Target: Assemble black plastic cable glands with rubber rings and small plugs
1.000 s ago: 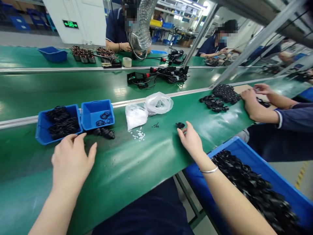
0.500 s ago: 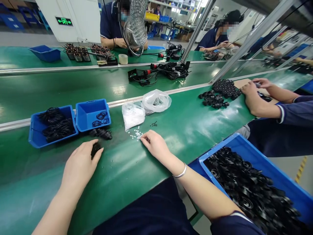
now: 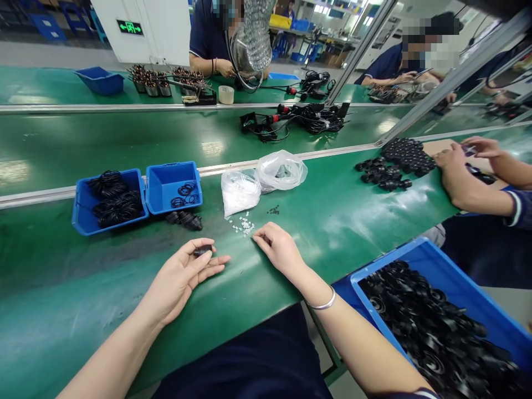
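Left hand (image 3: 180, 280) lies palm up just above the green belt (image 3: 62, 288), fingers half curled, thumb closed over a small black rubber part (image 3: 203, 250), which it holds at the fingertips. Forearm runs up from the near left, wrist bent slightly. Right hand (image 3: 280, 249) is nearly flat and relaxed, fingertips (image 3: 258, 235) on the belt just right of a scatter of small white pieces (image 3: 245, 226); it appears to hold nothing, though a tiny piece under the fingers cannot be ruled out. A thin bracelet (image 3: 323, 305) sits on the right wrist. Judged from this grip, a light fingertip hold suits the part best, turning it with the thumb so that all sides can be seen. Far left of the hands stand two blue bins: one of black rings (image 3: 85, 208), one with a few rings (image 3: 173, 187). Black parts (image 3: 185, 220) lie just beside them. Two plastic bags (image 3: 281, 170) lie beyond the white pieces. A blue crate (image 3: 457, 293) of black parts stands near right. A co-worker's hands (image 3: 465, 166) work at far right.
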{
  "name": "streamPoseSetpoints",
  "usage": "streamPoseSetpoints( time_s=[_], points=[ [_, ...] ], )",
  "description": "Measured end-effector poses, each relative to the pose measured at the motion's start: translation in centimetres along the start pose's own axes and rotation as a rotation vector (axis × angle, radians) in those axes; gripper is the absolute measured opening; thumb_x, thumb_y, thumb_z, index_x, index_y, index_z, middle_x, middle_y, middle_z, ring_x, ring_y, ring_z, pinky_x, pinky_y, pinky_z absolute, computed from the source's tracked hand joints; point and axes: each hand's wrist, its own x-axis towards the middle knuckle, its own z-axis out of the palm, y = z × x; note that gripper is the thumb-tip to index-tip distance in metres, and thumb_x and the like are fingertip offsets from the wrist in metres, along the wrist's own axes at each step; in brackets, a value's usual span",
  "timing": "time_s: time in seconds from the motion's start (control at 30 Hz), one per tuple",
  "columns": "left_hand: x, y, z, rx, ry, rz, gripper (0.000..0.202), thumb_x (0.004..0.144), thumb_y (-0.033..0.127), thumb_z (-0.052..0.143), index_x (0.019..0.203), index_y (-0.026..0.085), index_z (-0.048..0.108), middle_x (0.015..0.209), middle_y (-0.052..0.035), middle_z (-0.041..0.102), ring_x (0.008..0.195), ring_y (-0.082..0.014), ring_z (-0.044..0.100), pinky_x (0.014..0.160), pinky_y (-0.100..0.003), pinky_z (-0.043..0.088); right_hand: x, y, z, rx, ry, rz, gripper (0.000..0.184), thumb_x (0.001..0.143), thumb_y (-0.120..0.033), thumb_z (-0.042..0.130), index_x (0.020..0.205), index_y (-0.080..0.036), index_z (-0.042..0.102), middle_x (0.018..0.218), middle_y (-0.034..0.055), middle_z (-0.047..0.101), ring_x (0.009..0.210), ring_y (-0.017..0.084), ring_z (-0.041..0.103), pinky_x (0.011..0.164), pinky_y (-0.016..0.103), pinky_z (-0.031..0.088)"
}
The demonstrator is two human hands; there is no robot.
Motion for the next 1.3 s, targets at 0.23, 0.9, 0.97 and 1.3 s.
streamPoseSetpoints(
  time_s=[0.23, 0.9, 0.97, 1.3],
  points=[
    [-0.2, -1.2, 0.4, 0.033, -0.051, -0.038, 0.028, 0.093, 0.034, 0.050, 0.116, 0.019, 0.055, 0.120, -0.0096, 0.060, 0.097, -0.0230, 0.066, 0.091, -0.038, 0.053, 0.0, 0.5, -0.2, -0.068, -0.015, -0.078, 0.011, 0.091, -0.019, 0.051, 0.083, -0.019, 0.059, 0.082, 0.0047, 0.059, 0.077, 0.017, 0.056, 0.071, 0.030, 0.047],
    [-0.8, -2.5, 0.5, 0.654, -0.054, 0.259, 0.042, 0.088, 0.027, 0.053, 0.131, 0.028, 0.050, 0.135, -0.0055, 0.052, 0.121, -0.0260, 0.050, 0.105, -0.037, 0.038, -2.8, -7.0, 3.1, -0.095, 0.095, -0.334, 0.015, 0.092, -0.014, 0.047, 0.100, -0.019, 0.059, 0.087, 0.0085, 0.064, 0.081, 0.020, 0.059, 0.071, 0.034, 0.053],
    [-0.8, -2.6, 0.4, 0.713, -0.052, 0.297, 0.044, 0.088, 0.025, 0.053, 0.131, 0.029, 0.051, 0.135, -0.0055, 0.052, 0.122, -0.0267, 0.049, 0.105, -0.037, 0.037, -2.9, -6.9, 3.2, -0.099, 0.082, -0.352, 0.017, 0.092, -0.013, 0.046, 0.102, -0.018, 0.058, 0.088, 0.0087, 0.064, 0.081, 0.020, 0.060, 0.072, 0.035, 0.054],
    [-0.6, -3.0, 0.2, 0.596, -0.164, 0.198, 0.041, 0.091, 0.027, 0.050, 0.132, 0.028, 0.048, 0.142, -0.0051, 0.045, 0.126, -0.0262, 0.048, 0.105, -0.036, 0.042, -3.3, -6.9, 2.7, -0.012, 0.018, -0.262, 0.019, 0.094, -0.016, 0.045, 0.104, -0.020, 0.061, 0.095, 0.0068, 0.066, 0.088, 0.017, 0.061, 0.079, 0.031, 0.053]
  ],
)
